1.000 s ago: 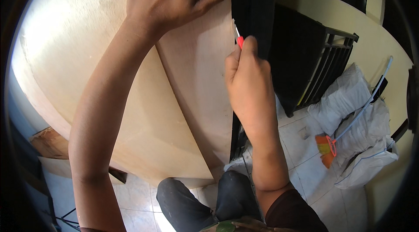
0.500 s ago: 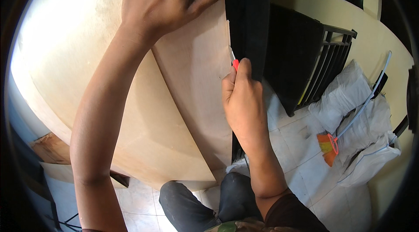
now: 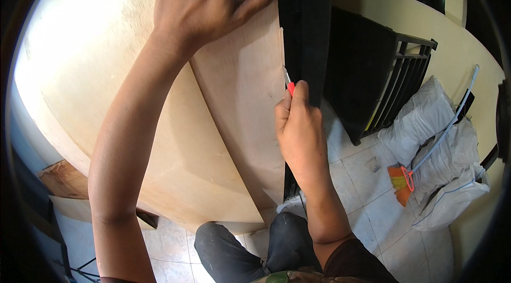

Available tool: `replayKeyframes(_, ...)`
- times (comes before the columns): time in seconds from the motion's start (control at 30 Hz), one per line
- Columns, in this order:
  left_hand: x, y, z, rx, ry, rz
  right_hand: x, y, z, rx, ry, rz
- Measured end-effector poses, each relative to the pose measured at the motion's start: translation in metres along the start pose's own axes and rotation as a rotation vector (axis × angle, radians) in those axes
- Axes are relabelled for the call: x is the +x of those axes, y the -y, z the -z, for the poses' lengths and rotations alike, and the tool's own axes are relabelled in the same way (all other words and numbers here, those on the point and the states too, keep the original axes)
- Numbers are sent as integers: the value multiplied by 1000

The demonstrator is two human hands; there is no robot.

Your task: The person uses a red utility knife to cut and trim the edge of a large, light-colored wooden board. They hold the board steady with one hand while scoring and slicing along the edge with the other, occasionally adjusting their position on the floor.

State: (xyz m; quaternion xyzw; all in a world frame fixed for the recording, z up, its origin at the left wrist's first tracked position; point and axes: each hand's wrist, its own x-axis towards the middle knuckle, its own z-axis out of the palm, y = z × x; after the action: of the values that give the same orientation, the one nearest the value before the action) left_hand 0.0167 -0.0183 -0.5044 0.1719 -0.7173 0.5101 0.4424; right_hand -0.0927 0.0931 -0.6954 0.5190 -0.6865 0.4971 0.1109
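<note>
two plywood sheets (image 3: 159,97), one red-handled cutter (image 3: 288,83) (blade out), three white sacks (image 3: 426,118).

The right hand (image 3: 298,128) works in a tight slot: the plywood sheet's (image 3: 239,97) edge lies to its left and a black panel (image 3: 303,22) stands touching it on the right, leaving room only along the seam. The left hand (image 3: 205,3) lies flat across the sheet's upper part, its thumb reaching the black panel. Right of the panel, a dark metal grille (image 3: 399,86) and white sacks (image 3: 426,118) crowd the tiled floor (image 3: 362,176); open tiles remain below them.
</note>
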Motion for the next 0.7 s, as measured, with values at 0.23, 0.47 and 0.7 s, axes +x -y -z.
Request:
replayKeyframes(0.23, -1, 1, -6, 74, -25, -20, 0, -3, -4, 6, -22, 13)
replayKeyframes(0.47, -2, 2, -12, 78, -85, -26, -5, -9, -10, -1, -49, 27)
replayKeyframes(0.7, -2, 0, -15, 101, -117, -40, -12, -14, -17, 57, -28, -13)
